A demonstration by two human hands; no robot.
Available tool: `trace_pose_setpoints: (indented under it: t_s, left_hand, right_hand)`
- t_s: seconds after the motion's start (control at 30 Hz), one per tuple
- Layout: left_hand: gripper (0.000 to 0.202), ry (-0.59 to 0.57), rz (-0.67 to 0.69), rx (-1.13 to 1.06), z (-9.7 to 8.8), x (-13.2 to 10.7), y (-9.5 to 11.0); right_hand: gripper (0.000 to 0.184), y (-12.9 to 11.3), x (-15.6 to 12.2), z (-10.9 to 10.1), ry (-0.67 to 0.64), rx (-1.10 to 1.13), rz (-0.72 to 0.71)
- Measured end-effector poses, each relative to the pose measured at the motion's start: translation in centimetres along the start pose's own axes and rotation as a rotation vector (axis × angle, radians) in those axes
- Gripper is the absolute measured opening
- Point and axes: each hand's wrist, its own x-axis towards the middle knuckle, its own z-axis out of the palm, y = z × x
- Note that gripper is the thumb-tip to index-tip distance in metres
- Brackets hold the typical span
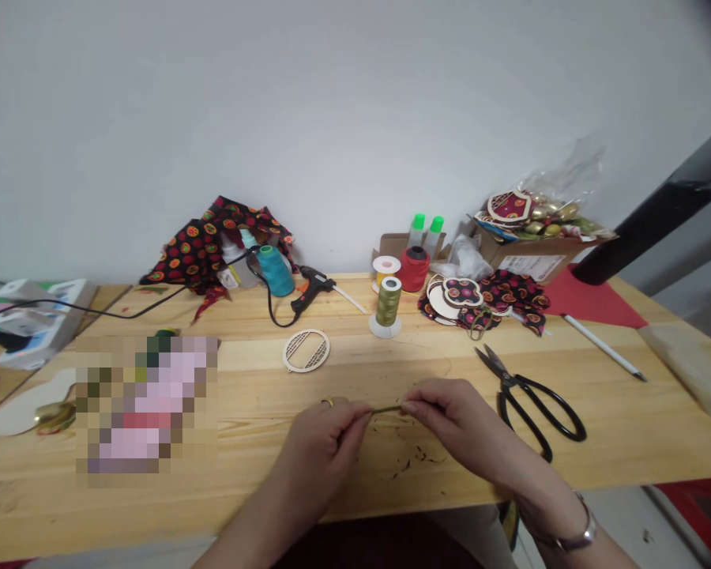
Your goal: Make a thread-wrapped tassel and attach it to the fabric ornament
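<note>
My left hand (323, 442) and my right hand (450, 423) rest on the wooden table (628, 427) near its front edge. Each pinches one end of a short olive-green thread bundle (386, 409) stretched between them. A ring shows on a left finger, and a watch band sits on my right wrist. Small thread scraps (415, 458) lie on the wood under my hands. An olive-green thread spool (387, 305) stands upright behind them, and a thin strand runs from it toward my right hand.
Black scissors (530, 399) lie right of my right hand. A round wooden cut-out (306, 350), glue gun (313, 288), teal spool (274, 270), red spool (414, 269), patterned fabric (213, 237), fabric-covered pieces (486, 300), a cardboard box (533, 257) and a white pencil (604, 348) sit farther back.
</note>
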Motion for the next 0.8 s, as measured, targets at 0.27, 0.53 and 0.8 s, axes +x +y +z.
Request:
trace_pose_setpoints:
  t_s: [0.27, 0.53, 0.8]
  left_hand:
    - [0.022, -0.01, -0.089, -0.108, -0.9, 0.1, -0.3]
    - [0.019, 0.161, -0.543, -0.696, -0.2, 0.9, 0.4]
    - [0.021, 0.243, -0.635, -1.103, 0.9, 1.7, 0.5]
  right_hand:
    - [0.03, 0.8, 0.2, -0.4, 0.059, 0.097, 0.022]
    - [0.03, -0.2, 0.2, 0.6, 0.016, 0.148, 0.018]
    - [0.026, -1.1, 0.7, 2.6, 0.012, 0.373, 0.067]
